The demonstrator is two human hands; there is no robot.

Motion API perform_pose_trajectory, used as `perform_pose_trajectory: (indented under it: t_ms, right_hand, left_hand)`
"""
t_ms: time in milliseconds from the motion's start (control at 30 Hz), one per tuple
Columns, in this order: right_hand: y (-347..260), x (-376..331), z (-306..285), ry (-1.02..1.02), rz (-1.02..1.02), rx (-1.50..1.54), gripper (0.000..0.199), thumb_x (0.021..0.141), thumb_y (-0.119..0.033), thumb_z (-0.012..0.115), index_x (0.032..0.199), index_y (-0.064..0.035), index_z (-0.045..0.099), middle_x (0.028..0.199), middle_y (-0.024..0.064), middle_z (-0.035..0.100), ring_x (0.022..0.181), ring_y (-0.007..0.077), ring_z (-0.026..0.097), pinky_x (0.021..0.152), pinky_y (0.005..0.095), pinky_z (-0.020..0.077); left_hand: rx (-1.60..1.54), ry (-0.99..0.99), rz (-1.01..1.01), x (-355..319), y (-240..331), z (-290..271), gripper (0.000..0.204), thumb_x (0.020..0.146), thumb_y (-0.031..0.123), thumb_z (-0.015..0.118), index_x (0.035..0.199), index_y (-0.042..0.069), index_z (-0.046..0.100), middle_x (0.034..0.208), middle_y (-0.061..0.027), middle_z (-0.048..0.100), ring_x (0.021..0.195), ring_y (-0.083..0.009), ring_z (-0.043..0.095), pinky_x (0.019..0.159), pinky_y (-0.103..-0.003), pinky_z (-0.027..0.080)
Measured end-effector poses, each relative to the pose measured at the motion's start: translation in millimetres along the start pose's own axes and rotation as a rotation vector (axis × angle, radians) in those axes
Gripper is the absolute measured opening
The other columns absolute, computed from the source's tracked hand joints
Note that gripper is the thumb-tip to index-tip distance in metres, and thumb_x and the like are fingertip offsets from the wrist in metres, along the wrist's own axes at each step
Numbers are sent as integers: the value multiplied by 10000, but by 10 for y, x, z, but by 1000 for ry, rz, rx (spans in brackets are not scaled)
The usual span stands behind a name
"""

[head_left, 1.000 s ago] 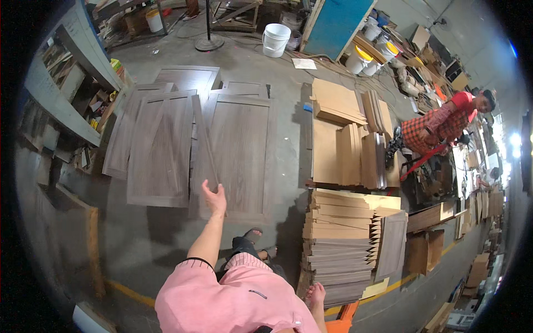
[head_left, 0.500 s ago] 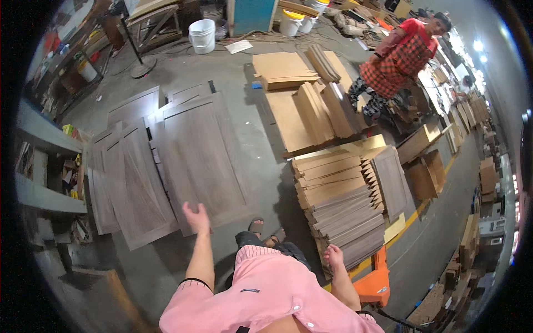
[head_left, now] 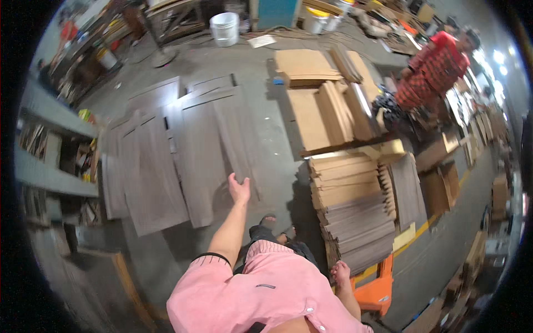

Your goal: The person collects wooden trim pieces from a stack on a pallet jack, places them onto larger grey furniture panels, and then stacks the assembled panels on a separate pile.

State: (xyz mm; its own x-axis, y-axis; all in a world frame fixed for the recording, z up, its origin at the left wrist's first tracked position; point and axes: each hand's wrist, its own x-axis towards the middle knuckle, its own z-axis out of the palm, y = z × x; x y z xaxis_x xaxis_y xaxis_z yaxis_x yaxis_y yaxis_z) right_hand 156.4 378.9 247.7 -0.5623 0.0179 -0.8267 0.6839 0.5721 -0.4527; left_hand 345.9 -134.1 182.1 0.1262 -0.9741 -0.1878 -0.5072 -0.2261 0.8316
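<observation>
We look down from head height at a workshop floor. Our left hand [head_left: 239, 189] is stretched forward with the fingers loosely spread and holding nothing; it hovers over the near edge of a grey-brown cabinet door panel [head_left: 214, 141] that lies flat on the concrete. More panels of the same kind [head_left: 145, 172] lie side by side to the left of that hand, overlapping at their edges. Our right hand [head_left: 340, 274] hangs low beside our hip, fingers relaxed and empty, just next to an orange pallet jack [head_left: 375, 288].

To the right of our left hand, and just ahead of the right one, a tall stack of thin boards [head_left: 352, 213] stands on the floor, pale on top and darker grey lower down. Beyond it lie flat tan sheets [head_left: 316, 108] in several piles. Further right, a person in a red checked shirt [head_left: 430, 72] bends over among the piles. Far ahead of both hands, a white bucket [head_left: 225, 28] stands on the floor. Well to the left, grey shelves [head_left: 55, 155] hold small clutter. Our feet [head_left: 272, 225] show between the two hands, below the panel.
</observation>
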Motion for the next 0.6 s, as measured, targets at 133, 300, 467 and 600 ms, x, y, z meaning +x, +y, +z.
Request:
perform_pose_trajectory:
  t_ms: [133, 300, 467, 600]
  right_hand:
    - [-211, 48, 15, 23, -46, -22, 296, 948, -208, 538, 1221, -95, 548, 725, 5, 569, 532, 109, 541, 408, 226, 367]
    - [-391, 180, 75, 60, -58, -29, 310, 941, -220, 549, 1226, -97, 564, 809, 38, 632, 586, 119, 577, 445, 247, 403]
    - [-469, 523, 61, 45, 11, -80, 308, 929, -240, 569, 1209, -114, 587, 850, 48, 651, 617, 129, 595, 464, 276, 425]
    - [-710, 1070, -72, 10, 40, 9, 295, 916, -217, 572, 1191, -114, 595, 805, 52, 649, 578, 136, 588, 435, 285, 413]
  left_hand:
    - [446, -34, 38, 167, 32, -29, 620, 793, 287, 721, 1317, 73, 469, 1293, -189, 491, 1201, -362, 469, 1008, -458, 402]
    - [463, -221, -11, -59, 446, 55, 637, 796, 305, 722, 1335, 109, 445, 1350, -174, 411, 1249, -359, 419, 1023, -462, 397]
    - [507, -137, -107, -48, 442, 303, 696, 789, 219, 749, 1371, 139, 377, 1376, -185, 361, 1248, -393, 409, 1025, -460, 408]
    - [430, -116, -216, -127, 647, 381, 769, 788, 175, 749, 1415, 139, 305, 1396, -231, 336, 1251, -413, 429, 1039, -487, 388]
